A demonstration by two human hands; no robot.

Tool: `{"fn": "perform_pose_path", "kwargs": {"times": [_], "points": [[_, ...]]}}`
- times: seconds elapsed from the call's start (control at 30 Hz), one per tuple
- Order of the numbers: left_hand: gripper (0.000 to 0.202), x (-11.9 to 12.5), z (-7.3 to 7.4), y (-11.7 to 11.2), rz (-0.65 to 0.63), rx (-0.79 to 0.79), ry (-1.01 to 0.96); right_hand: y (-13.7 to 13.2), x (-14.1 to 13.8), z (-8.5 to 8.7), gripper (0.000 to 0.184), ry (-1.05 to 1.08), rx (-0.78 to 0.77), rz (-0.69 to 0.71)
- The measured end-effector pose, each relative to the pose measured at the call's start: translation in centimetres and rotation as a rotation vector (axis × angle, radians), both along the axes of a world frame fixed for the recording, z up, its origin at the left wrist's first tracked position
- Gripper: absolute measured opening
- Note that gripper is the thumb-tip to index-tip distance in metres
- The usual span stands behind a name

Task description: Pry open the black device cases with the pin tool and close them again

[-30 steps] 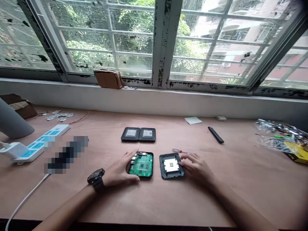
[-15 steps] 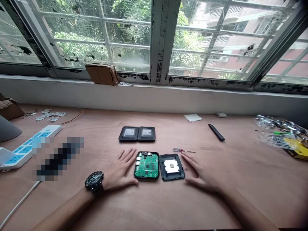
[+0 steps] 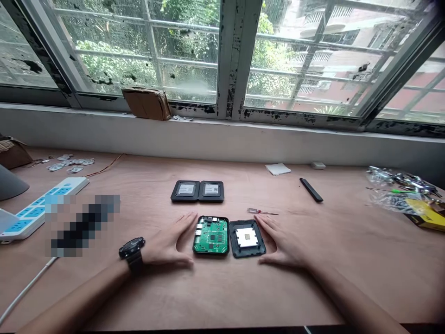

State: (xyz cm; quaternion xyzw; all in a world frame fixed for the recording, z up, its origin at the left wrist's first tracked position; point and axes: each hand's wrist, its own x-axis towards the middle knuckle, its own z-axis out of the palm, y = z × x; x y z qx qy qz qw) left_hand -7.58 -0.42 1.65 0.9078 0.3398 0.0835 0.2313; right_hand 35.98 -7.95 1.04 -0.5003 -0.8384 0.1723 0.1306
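A green circuit board (image 3: 212, 235) lies in a black plastic case half in the middle of the table. Right beside it is the black case cover (image 3: 247, 249), inner side up, with a white metal plate (image 3: 246, 237) fixed in it. My left hand (image 3: 171, 243) rests on the table left of the board, thumb and fingers apart, holding nothing. On the other side, my right hand (image 3: 281, 239) is open around the cover's right edge, fingertips near a small screwdriver (image 3: 262, 211). Behind the board lie two black labelled covers (image 3: 197, 191) side by side.
A white power strip (image 3: 38, 208) and a blurred-out dark item (image 3: 85, 227) lie at left. At the back right are a black bar (image 3: 311, 189), a white paper pad (image 3: 277, 169) and bagged metal parts (image 3: 399, 199) by a yellow box (image 3: 426, 213). A window wall bounds the table.
My right hand has slid left, closer around the cover and screwdriver. My left hand has tipped up onto its edge, its thumb slightly further left. The screwdriver has shifted a little left.
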Motion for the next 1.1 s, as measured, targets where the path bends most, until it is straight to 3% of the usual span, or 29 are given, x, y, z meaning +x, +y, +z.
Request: {"fn": "perform_pose_path", "kwargs": {"times": [0.2, 0.47, 0.63, 0.73, 0.9, 1.1], "points": [[0.128, 0.6, 0.4, 1.8, -0.049, -0.136, -0.123, 0.4, -0.5, 0.6, 0.114, 0.163, -0.028, 0.01], [0.13, 5.4, -1.3, -0.3, -0.027, 0.035, -0.097, -0.4, 2.0, 0.9, 0.102, 0.479, 0.167, -0.187], [0.119, 4.0, -1.0, 0.8, -0.073, 0.062, -0.112, 1.1, -1.0, 1.1, 0.094, 0.797, 0.127, -0.175], [0.1, 2.0, -0.3, 2.1, 0.002, 0.014, -0.182, 1.8, -4.7, 3.0, 0.093, 0.703, 0.077, -0.074], [0.079, 0.7, -0.2, 3.2, 0.089, -0.012, -0.276, 2.5, -11.0, 6.1, 0.103, 0.305, 0.025, 0.102], [0.07, 1.0, -1.0, 3.1, 0.061, 0.088, -0.203, 3.1, -14.1, 4.2, 0.106, 0.119, 0.014, 0.153]]}}
